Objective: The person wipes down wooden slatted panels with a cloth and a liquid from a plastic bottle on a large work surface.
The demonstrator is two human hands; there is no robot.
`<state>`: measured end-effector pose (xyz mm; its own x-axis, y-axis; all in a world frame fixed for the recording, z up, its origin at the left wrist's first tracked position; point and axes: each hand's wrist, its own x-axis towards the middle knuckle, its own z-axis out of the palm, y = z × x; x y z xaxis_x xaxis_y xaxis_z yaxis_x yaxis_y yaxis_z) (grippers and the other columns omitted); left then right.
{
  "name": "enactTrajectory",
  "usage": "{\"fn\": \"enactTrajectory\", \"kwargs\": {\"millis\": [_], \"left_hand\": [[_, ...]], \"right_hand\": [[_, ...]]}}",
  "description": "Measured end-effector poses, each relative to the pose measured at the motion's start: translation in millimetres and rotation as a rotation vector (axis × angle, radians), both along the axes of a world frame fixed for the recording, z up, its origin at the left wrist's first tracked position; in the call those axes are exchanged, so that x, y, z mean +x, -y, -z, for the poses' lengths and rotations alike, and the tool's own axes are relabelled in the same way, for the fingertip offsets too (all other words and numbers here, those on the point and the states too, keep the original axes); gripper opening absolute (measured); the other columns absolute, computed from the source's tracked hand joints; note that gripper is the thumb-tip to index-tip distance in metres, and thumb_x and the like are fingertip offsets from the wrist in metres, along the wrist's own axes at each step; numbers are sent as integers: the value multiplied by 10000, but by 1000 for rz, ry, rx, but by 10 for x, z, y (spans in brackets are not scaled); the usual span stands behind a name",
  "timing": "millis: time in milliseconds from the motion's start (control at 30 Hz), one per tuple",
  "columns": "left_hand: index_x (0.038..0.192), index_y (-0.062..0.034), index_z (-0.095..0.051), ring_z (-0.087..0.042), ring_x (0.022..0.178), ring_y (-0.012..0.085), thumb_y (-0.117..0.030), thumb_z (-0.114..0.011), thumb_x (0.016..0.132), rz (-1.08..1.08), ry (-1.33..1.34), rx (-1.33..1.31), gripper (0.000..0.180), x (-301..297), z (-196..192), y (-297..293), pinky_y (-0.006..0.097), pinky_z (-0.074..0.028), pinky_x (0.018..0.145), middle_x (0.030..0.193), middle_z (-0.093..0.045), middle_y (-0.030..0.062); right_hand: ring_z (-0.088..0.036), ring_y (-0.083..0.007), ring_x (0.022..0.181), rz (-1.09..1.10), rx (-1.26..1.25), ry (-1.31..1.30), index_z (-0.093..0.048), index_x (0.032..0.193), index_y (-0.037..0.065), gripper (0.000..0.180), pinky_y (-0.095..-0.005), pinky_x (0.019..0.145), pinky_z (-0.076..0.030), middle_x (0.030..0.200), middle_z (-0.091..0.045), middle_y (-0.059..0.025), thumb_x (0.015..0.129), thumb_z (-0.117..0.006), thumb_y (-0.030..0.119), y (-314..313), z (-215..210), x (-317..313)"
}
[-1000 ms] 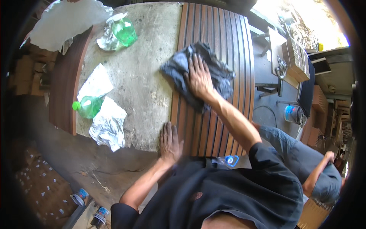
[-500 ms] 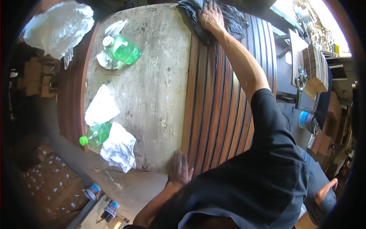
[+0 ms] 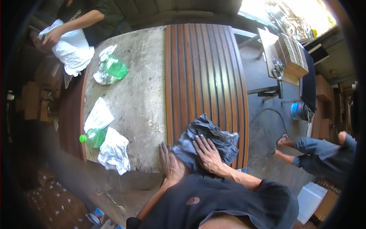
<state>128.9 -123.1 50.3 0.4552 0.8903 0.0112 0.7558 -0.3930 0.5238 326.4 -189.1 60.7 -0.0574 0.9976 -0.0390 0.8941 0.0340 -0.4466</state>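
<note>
Slatted wood panel [image 3: 206,76] and surroundings, as worked by one person. A crumpled dark-grey rag [image 3: 207,128] lies across the panel's near end. On the rag, the right hand [image 3: 209,156] rests palm down, flat, its fingers slightly spread. The left hand [image 3: 171,166], open and flat, lies at the panel's near left corner, just beside the rag. Left of the panel, the bare worktop [image 3: 141,91] carries a white-capped green bottle [image 3: 116,68] and, nearer the person, a green-capped bottle [image 3: 96,138] between two white cloths [image 3: 114,150]. Well right of the panel stands a bucket [image 3: 299,111].
</note>
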Motion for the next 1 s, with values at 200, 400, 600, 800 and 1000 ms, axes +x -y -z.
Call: {"fn": "enactTrajectory", "kwargs": {"millis": [200,400,600,800,1000], "left_hand": [[1562,57,-242,-201,1505,504,-223,-513,971,96,-15,19,708,-23,176,-14,585,-189,1221,1612,-230,319],[1517,122,-294,-302,1436,551,-235,-492,965,137,-155,42,686,2,25,-50,620,-241,1186,1548,-306,371],[1517,98,-314,-344,1403,568,-265,-481,963,96,-143,182,684,6,173,85,643,-279,1167,1521,-349,370],[1517,111,-292,-328,1416,558,-215,-502,943,108,-213,108,693,10,112,9,618,-271,1185,1539,-328,356],[1542,109,-244,-257,1474,508,-228,-435,1012,110,-168,131,656,79,157,4,579,-213,1218,1579,-269,340]], "right_hand": [[-294,-417,1501,153,119,202,-425,1511,12,654,-560,1199,-252,1598,-362,-210,909,-591,202,-902,195,1189],[-376,-435,1451,326,409,315,-463,1465,-20,553,-529,1193,-293,1535,-429,-273,1022,-449,311,-3335,524,2761],[-466,-419,1387,472,365,405,-498,1415,-64,578,-514,1163,-352,1473,-506,-269,1027,-404,354,-4772,581,3465],[-387,-411,1452,398,431,392,-487,1418,-86,550,-517,1199,-294,1536,-420,-288,1034,-384,293,-3931,697,2895],[-314,-406,1492,291,244,236,-402,1490,-66,609,-512,1215,-248,1575,-362,-279,960,-494,220,-1430,255,1600]]}}
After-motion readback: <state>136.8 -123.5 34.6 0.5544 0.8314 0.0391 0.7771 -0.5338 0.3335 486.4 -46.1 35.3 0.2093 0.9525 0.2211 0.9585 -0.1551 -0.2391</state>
